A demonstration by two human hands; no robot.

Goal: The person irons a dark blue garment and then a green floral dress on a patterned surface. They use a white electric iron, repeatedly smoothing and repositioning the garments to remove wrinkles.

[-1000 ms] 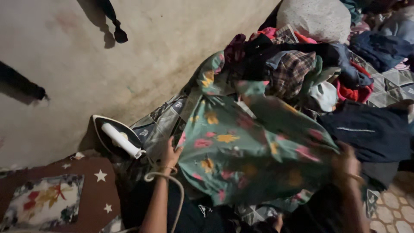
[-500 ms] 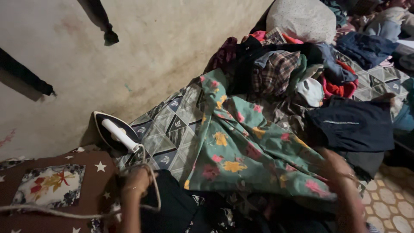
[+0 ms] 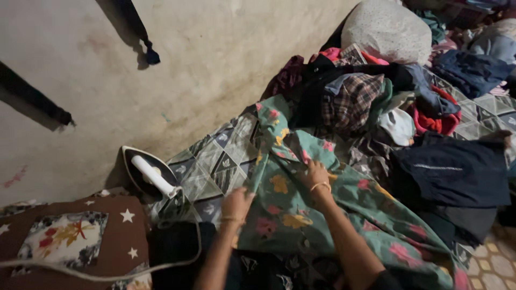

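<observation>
Bare forearms, thin bangle on each wrist, no sleeves

Your left hand (image 3: 236,203) and right hand (image 3: 317,177) both press down on a green cloth with pink and yellow flowers (image 3: 328,215), spread across a grey patterned sheet (image 3: 215,161). Each wrist carries a thin bangle. Just left of your left hand, an iron (image 3: 150,174) stands on end against the stained wall (image 3: 188,70), its cord (image 3: 107,271) looping over a brown star-printed cushion (image 3: 102,236). Beyond the cloth, a heap of clothes (image 3: 376,102) includes a plaid shirt (image 3: 352,99) and a dark navy garment (image 3: 457,169); a pale stuffed sack (image 3: 387,29) sits behind it
</observation>
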